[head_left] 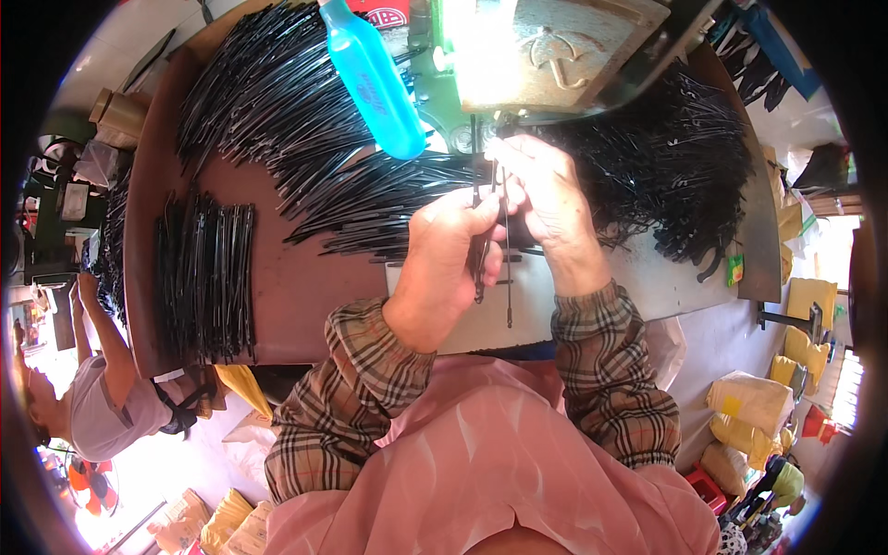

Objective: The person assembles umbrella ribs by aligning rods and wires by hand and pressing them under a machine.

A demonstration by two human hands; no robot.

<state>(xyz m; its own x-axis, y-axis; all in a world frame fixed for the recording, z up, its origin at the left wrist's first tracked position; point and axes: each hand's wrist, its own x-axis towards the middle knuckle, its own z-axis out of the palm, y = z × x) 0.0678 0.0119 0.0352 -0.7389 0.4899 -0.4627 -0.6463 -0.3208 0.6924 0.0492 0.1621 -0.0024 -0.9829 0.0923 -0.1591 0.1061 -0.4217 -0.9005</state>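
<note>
My left hand (439, 264) is closed around slim black umbrella ribs (479, 277), held upright below the metal machine (564, 55). Just to its right, my right hand (553, 203) pinches the upper part of a thinner black rib (508, 291), whose knobbed lower end hangs free. The two hands almost touch at the fingers. The ribs' upper ends reach the machine's lower edge, where my right fingertips partly hide them. A long heap of black ribs (277, 102) lies to the left of my hands, and a tangled pile of ribs (675, 157) lies to the right.
A blue plastic bottle (375, 88) slants beside the bright work lamp (486, 46). Neatly lined-up ribs (205, 282) lie on the brown tabletop (310, 310) at left. Another person (116, 398) is at far left. Wrapped sacks (754, 402) stand on the floor at right.
</note>
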